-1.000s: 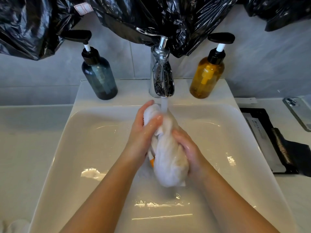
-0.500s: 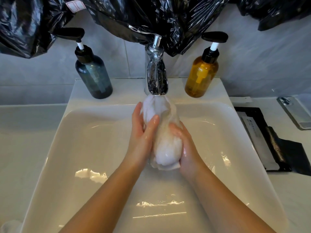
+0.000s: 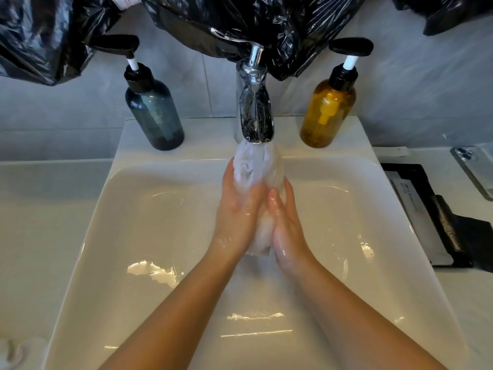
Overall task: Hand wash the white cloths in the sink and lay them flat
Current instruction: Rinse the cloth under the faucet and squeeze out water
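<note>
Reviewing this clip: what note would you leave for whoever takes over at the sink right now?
Left hand and right hand: both grip the bunched white cloth between them.
Cloth: over the sink, its top right under the faucet spout.
Done: cloth wet, washing under way.
Left: finish, wring, lay flat. What looks like another cloth lies crumpled on the near-left counter.

cloth [image 3: 253,165] middle hidden, phone [image 3: 477,169] cropped
</note>
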`<state>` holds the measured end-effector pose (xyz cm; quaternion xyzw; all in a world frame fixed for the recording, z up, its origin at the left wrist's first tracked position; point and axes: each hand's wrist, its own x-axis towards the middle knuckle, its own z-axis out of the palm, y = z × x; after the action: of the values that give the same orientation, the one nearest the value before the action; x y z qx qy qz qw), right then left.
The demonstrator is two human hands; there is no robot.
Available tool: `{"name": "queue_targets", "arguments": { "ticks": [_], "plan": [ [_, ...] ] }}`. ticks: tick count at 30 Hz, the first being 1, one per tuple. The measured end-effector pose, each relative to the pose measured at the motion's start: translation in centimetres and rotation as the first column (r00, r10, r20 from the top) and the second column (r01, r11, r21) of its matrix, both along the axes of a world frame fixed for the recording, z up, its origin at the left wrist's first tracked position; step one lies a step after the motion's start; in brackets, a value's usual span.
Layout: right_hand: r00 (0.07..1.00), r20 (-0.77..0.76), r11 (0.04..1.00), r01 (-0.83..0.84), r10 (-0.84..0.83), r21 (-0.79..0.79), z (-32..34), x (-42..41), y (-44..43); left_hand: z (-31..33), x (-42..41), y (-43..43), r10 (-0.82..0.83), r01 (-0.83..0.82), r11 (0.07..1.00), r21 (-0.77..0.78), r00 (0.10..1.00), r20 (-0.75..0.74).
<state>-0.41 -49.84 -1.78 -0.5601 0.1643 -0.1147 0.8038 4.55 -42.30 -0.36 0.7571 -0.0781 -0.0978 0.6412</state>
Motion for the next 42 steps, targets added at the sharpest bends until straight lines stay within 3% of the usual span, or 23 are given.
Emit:
{"name": "queue_targets", "arguments": {
  "ticks": [5, 7, 11, 13, 16, 20, 23, 26, 28, 32, 35, 38, 42],
  "plan": [
    [0.998, -0.054, 0.981, -0.016, 0.028, 0.195, 1.0, 0.4, -0.2, 0.5, 0.0, 1.5, 0.082, -0.083, 0.996, 0.011, 0.995, 0.060],
    [0.991, -0.071, 0.970, -0.092, 0.110, 0.224, 1.3, 0.5, -0.4, 0.8, -1.0, 2.2, 0.061, -0.077, 0.992, 0.104, 0.987, 0.148],
    [0.988, -0.154, 0.981, 0.007, 0.023, 0.195, 0.8, 0.7, -0.1, -0.1, -3.0, 2.6, -0.083, 0.031, 0.977, 0.209, 0.966, 0.243],
    [0.980, -0.197, 0.986, 0.027, 0.006, 0.167, 0.5, 0.7, 0.0, -0.3, -3.0, 2.3, -0.085, 0.003, 0.965, 0.261, 0.949, 0.304],
    [0.972, -0.227, 0.990, 0.082, -0.055, 0.114, 0.8, 0.9, -0.4, 0.4, -2.3, 1.5, -0.036, -0.003, 0.980, 0.201, 0.982, 0.186],
    [0.974, -0.159, 0.986, 0.153, -0.161, -0.058, 1.1, 0.6, -0.4, 1.0, -2.2, 1.0, 0.021, -0.025, 0.998, 0.051, 0.997, 0.078],
    [0.965, -0.199, 0.983, 0.181, -0.171, 0.034, 1.4, 0.3, -0.7, 0.7, -2.8, 1.6, -0.069, 0.068, 0.997, 0.043, 0.997, 0.025],
    [0.990, -0.138, 0.926, 0.084, -0.035, 0.369, 2.1, 0.0, -1.2, 0.1, -3.2, 3.6, -0.245, 0.185, 0.941, 0.285, 0.951, 0.191],
    [0.996, -0.060, 0.889, -0.025, 0.059, 0.458, 2.5, -0.2, -1.4, 0.3, -2.6, 4.3, -0.338, 0.229, 0.884, 0.408, 0.916, 0.217],
    [0.989, 0.112, 0.916, -0.134, 0.098, 0.379, 2.6, 0.0, -2.2, 1.4, -1.1, 4.6, -0.315, 0.208, 0.892, 0.401, 0.923, 0.222],
    [0.990, 0.097, 0.934, -0.126, 0.099, 0.333, 2.4, 0.2, -2.9, 1.9, -1.1, 5.4, -0.345, 0.239, 0.856, 0.459, 0.924, 0.163],
    [0.989, 0.092, 0.939, -0.140, 0.117, 0.315, 2.0, 0.5, -3.0, 1.9, -0.9, 6.0, -0.403, 0.377, 0.851, 0.367, 0.915, -0.005],
    [0.991, 0.080, 0.924, -0.129, 0.107, 0.361, 2.2, 1.2, -2.8, 2.7, 0.0, 6.7, -0.579, 0.591, 0.804, 0.067, 0.804, -0.137]
  ]
}}
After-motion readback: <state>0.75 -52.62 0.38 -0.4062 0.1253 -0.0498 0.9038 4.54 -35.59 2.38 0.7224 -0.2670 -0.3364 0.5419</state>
